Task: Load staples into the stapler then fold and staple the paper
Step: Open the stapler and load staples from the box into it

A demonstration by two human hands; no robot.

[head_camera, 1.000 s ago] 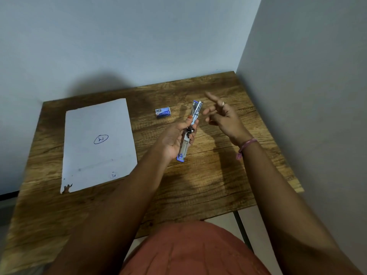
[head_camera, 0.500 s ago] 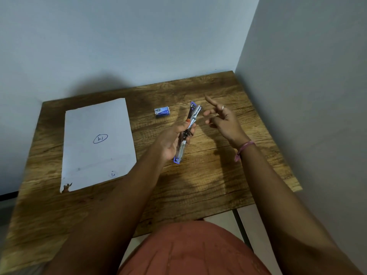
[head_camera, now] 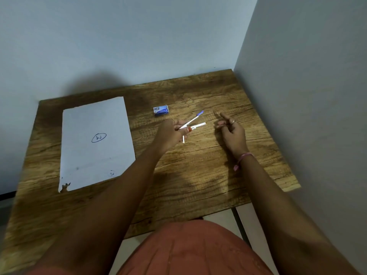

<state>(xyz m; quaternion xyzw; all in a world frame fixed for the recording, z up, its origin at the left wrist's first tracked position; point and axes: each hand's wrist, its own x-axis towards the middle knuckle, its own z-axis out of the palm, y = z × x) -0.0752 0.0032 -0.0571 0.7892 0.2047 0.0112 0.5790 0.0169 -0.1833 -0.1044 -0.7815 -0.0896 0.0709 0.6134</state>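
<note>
Over the middle of the desk (head_camera: 198, 175) my left hand (head_camera: 170, 133) grips the stapler (head_camera: 191, 124), swung open; my right hand (head_camera: 232, 130) hovers beside it, fingers loosely curled, holding nothing. Staple box (head_camera: 160, 110) just beyond; paper (head_camera: 95, 143) lies flat at left.

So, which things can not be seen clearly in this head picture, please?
- Stapler, head view: whether staples sit in its opened channel is too small to tell.
- Left hand grip: the fingers under the stapler are hidden by the hand itself.
- Staple box: the label print is too small to read, and the contents are hidden.
- Right hand: whether its curled fingers pinch staples cannot be told.
- Paper: the small mark near its lower corner is unclear.
</note>
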